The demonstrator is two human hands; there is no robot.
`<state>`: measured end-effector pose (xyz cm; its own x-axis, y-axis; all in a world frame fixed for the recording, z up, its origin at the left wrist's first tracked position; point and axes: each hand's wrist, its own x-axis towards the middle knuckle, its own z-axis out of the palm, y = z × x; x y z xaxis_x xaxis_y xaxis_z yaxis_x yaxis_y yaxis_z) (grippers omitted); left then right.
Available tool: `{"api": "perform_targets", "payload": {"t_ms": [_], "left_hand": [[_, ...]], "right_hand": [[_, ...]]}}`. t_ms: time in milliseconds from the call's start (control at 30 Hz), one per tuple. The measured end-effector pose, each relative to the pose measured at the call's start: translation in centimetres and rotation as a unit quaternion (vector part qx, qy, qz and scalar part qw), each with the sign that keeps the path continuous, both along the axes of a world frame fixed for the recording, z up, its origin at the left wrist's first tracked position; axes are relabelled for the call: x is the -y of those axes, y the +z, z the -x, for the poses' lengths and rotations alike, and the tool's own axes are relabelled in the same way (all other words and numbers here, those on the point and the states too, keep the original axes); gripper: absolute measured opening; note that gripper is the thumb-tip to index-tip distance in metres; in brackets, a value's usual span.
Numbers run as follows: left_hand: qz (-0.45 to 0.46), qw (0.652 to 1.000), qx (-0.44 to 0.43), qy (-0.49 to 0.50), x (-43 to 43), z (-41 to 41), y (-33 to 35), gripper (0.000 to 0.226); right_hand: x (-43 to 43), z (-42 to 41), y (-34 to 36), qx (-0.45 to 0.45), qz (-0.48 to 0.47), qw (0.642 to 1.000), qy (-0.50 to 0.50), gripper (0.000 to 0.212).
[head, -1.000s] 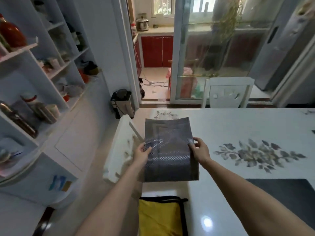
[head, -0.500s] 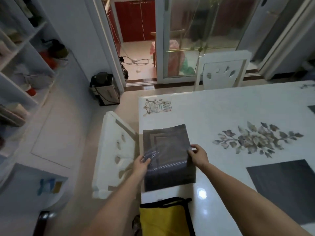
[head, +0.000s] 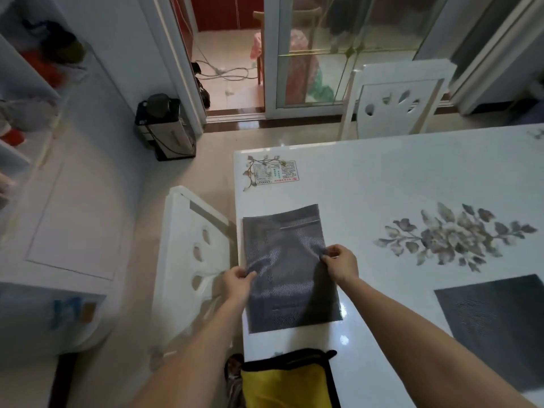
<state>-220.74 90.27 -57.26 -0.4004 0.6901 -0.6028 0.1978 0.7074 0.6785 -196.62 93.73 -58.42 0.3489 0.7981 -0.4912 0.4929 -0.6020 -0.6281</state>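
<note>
The right half of the frame is taken up by the white bench (head: 412, 178). At lower centre, near its left edge, the grey mesh mat (head: 290, 293) is laid. A second dark mat (head: 500, 325) is seen at lower right, and a yellow cloth (head: 282, 384) at the bottom edge. The mesh mat's left side is pinched by the left grip (head: 237, 282) and its right side by the right grip (head: 341, 263), with fingers curled on the mesh.

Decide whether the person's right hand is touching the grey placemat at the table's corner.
Touching. The head view shows the right hand pinching the right edge of the grey placemat between thumb and fingers, with no gap visible.
</note>
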Motion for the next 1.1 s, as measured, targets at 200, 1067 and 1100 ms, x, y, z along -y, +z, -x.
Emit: {"api": "perform_targets", "payload": {"t_ms": [200,1067,1100], "left_hand": [[0.023,0.999,-0.028,-0.004,0.1,0.1,-0.7,0.028],[-0.093,0.994,-0.053,-0.008,0.9,-0.1,1.0,0.021],[-0.102,0.994,-0.045,0.006,0.7,-0.1,1.4,0.024]], "right_hand": [[-0.4,0.1,-0.5,0.065,0.013,0.998,0.019,0.018],[-0.6,1.2,2.7,0.093,-0.056,0.992,0.06,0.013],[-0.8,1.0,3.1,0.081,-0.065,0.993,0.055,0.013]]}}
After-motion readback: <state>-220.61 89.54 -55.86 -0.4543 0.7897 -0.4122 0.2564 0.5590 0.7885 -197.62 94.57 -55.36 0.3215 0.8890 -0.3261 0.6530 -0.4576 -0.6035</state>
